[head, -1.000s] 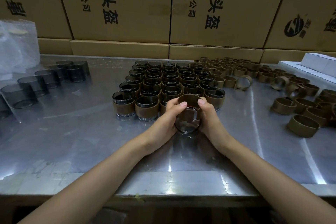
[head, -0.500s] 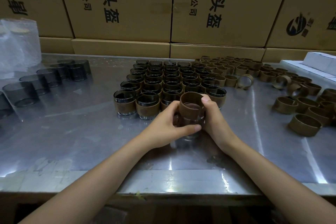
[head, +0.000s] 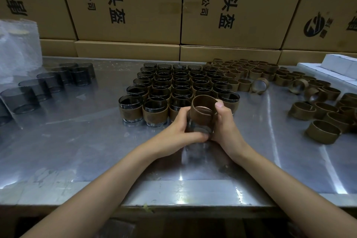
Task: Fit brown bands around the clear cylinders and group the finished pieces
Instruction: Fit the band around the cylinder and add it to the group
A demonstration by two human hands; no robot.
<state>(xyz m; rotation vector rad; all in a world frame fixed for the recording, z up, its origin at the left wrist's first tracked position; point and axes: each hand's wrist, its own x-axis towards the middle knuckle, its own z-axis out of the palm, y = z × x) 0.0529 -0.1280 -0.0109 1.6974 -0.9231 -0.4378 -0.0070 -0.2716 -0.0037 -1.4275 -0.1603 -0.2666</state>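
Observation:
I hold a clear cylinder upright just above the steel table, with a brown band partly slid over its upper end. My left hand wraps the cylinder's lower part. My right hand grips the band and the cylinder from the right, thumb on the band's rim. Behind my hands stands a block of several finished banded cylinders. Bare clear cylinders stand in a row at the left. Loose brown bands lie at the right.
The steel table has its front edge near me. Stacked cardboard boxes form a wall behind it. A clear plastic-wrapped bundle sits at the far left, and white boxes at the far right.
The cylinder has been turned from lying tilted toward me to upright, and the brown band now sits higher over its top. Both hands have shifted their hold around it.

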